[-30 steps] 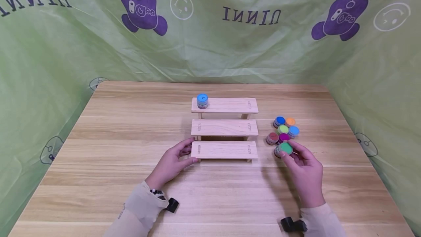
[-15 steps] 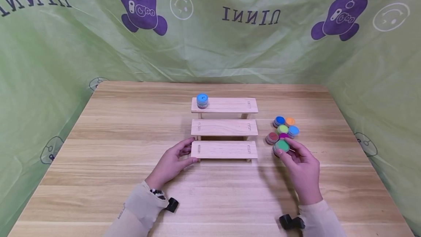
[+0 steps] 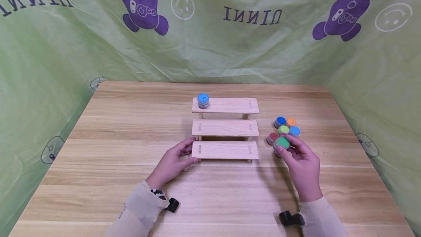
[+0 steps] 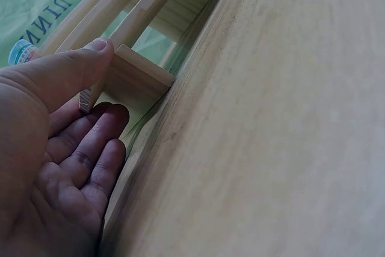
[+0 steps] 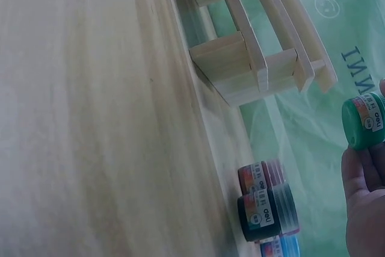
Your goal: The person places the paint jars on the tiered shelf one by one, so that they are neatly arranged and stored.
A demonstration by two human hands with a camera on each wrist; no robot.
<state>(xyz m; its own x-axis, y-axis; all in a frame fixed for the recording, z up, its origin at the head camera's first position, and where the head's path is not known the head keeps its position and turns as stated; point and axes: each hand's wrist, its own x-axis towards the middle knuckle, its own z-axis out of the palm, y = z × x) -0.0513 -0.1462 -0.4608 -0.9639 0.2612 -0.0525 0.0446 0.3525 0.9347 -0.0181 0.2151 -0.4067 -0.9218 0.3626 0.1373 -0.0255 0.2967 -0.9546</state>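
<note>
A three-tier wooden stand (image 3: 225, 127) is on the table, with one blue-lidded paint jar (image 3: 203, 101) on the left of its top tier. At the lowest tier's left end, my left hand (image 3: 172, 164) holds the board, thumb at the front and fingers behind, as the left wrist view (image 4: 72, 148) also has it. My right hand (image 3: 304, 171) pinches a green paint jar (image 3: 282, 143) between thumb and fingers. The right wrist view shows this green jar (image 5: 364, 121) raised off the table. Behind and beneath it, a purple-lidded jar is mostly hidden.
Right of the stand, several paint jars cluster: dark blue (image 3: 280, 121), orange (image 3: 291, 121), light green (image 3: 283, 130), light blue (image 3: 294, 131) and brownish red (image 3: 272, 138). A dark jar (image 5: 258, 216) stands below the held one. Green printed cloth (image 3: 210, 54) surrounds the table.
My right hand has shifted slightly left and away from me with the green jar, uncovering a jar's edge below and covering more of the purple lid. My left hand stays at the stand.
</note>
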